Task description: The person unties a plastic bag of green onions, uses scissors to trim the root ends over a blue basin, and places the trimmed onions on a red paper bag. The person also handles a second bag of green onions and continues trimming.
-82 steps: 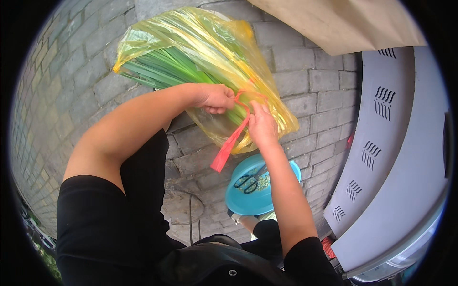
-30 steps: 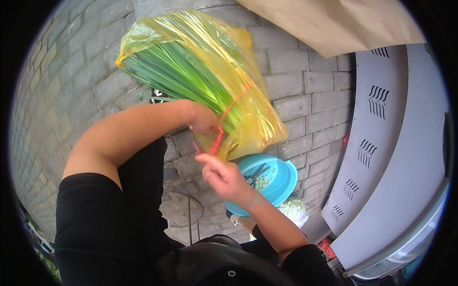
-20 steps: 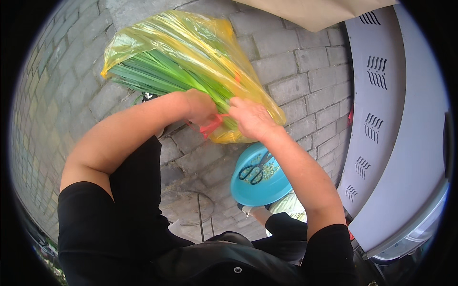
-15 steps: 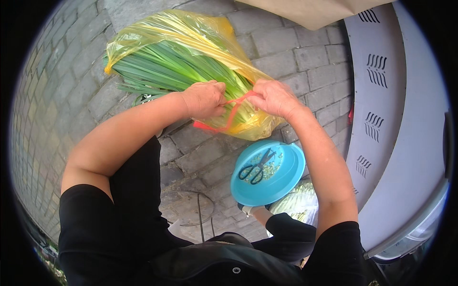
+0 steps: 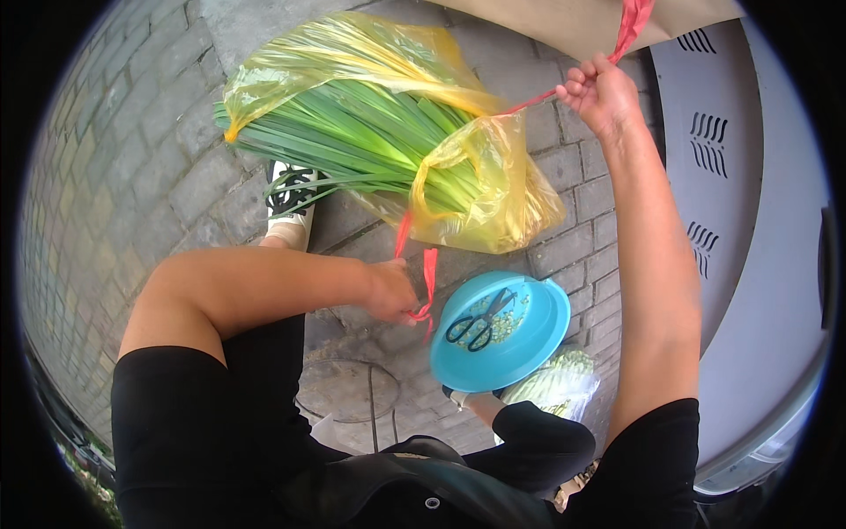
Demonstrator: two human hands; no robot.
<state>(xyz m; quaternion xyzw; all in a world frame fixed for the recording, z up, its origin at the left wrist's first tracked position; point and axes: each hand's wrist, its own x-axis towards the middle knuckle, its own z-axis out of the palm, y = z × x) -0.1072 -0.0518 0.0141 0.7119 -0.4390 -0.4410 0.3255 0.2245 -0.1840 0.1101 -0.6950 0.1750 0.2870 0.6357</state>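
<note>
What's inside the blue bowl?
In the blue bowl lie black-handled scissors on a scatter of small green bits. Whatever lies directly beneath the scissors is covered, so that part cannot be seen.

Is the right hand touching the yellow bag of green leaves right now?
Apart. The head view shows the right hand raised beyond the yellow bag, with grey paving showing between them; only the red strip pinched in its fingers stretches back toward the bag.

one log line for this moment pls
left hand: grips red string end | right hand: pulls other end up | yellow bag: leeks inside
</note>
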